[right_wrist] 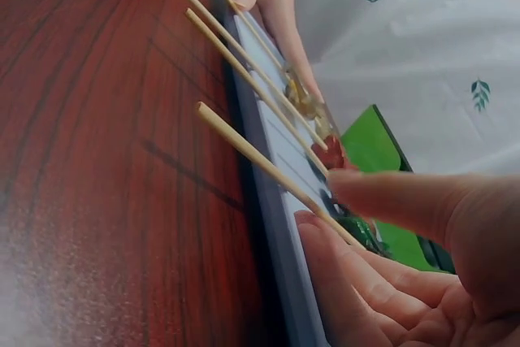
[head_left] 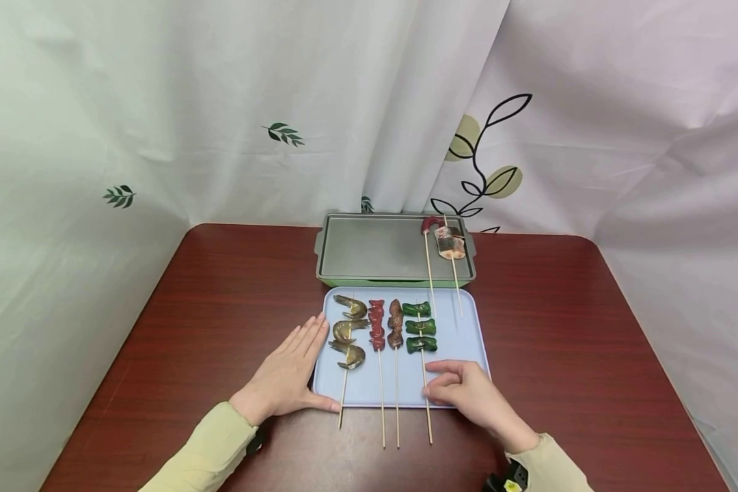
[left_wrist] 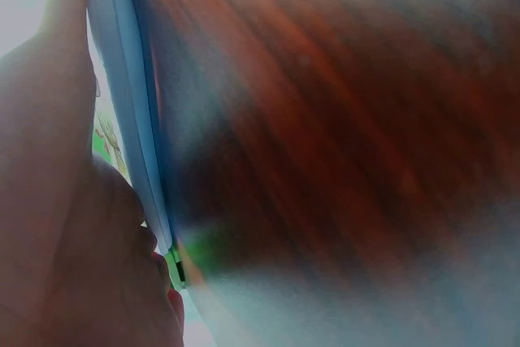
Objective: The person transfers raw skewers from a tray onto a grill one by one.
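Note:
My left hand lies with straight fingers along the left edge of a pale blue tray; its thumb touches the tray's front corner beside the shrimp skewer. On the tray's right half, my right hand pinches the stick of a green pepper skewer. In the right wrist view its fingers are close around that stick. A red meat skewer and a brown meat skewer lie between. All their sticks reach past the tray's front edge.
A grey-topped green grill stands directly behind the tray. On its right end lie a fish skewer and a dark red skewer, sticks extending over the tray. The brown wooden table meets a white patterned curtain behind.

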The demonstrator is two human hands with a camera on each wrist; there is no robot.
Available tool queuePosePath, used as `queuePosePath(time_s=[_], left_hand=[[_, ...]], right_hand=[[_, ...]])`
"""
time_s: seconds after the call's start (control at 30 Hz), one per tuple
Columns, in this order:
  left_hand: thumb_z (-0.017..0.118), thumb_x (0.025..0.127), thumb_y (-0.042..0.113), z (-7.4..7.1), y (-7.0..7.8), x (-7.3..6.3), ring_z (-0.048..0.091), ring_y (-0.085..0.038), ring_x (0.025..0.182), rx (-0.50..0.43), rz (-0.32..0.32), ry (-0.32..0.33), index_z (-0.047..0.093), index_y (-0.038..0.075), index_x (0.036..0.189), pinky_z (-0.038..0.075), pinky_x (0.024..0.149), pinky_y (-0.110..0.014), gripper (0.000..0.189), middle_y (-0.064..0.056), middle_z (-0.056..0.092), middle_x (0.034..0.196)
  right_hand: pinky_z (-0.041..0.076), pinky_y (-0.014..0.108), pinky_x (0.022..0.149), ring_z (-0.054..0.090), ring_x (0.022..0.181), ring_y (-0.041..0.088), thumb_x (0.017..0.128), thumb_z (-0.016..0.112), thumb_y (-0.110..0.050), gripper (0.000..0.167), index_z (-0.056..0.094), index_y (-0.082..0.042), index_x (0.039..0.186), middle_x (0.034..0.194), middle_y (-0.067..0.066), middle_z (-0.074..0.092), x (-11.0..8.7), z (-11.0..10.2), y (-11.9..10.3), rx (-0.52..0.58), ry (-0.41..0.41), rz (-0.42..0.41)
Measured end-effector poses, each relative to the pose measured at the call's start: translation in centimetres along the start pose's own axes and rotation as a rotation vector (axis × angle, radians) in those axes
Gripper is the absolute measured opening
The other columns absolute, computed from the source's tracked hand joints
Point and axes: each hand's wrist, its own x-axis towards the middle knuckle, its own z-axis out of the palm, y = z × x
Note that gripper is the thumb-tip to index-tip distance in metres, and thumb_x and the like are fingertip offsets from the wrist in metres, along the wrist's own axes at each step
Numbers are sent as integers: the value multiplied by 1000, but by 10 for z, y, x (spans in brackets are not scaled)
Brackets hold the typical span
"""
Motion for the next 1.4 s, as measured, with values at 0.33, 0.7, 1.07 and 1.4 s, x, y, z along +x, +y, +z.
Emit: queuePosePath(time_s=[0.33, 0.7, 1.07, 1.4], left_hand=[[53, 67, 95, 4, -2, -1, 20, -35, 151, 11, -10, -14, 24, -9, 157, 22, 122, -46, 140, -24, 19, 165], [57, 68, 93, -1, 0, 0, 20, -36, 151, 7, -14, -33, 24, -9, 157, 23, 121, -47, 139, -24, 20, 165], [59, 68, 92, 2, -1, -1, 25, -39, 149, -3, 10, 21, 27, -10, 155, 26, 120, -48, 139, -26, 23, 163], [61, 67, 91, 0, 0, 0, 23, -37, 150, -5, -7, -9, 25, -10, 156, 24, 121, -48, 139, -25, 20, 164]], right_hand=[[53, 21, 67, 69, 76, 16, 84, 76, 3, 45, 60, 18, 124, 85, 13, 74, -1, 4, 1, -9, 38, 5], [62, 36, 69, 69, 75, 20, 85, 72, 5, 58, 48, 22, 135, 88, 16, 70, -4, 3, -3, 184, 1, 66], [63, 39, 68, 69, 78, 23, 85, 73, 5, 63, 46, 17, 141, 95, 14, 66, -9, 1, -3, 237, -4, 88], [63, 38, 67, 69, 79, 22, 85, 73, 6, 62, 47, 15, 141, 98, 15, 65, -12, -1, -2, 238, -4, 89]])
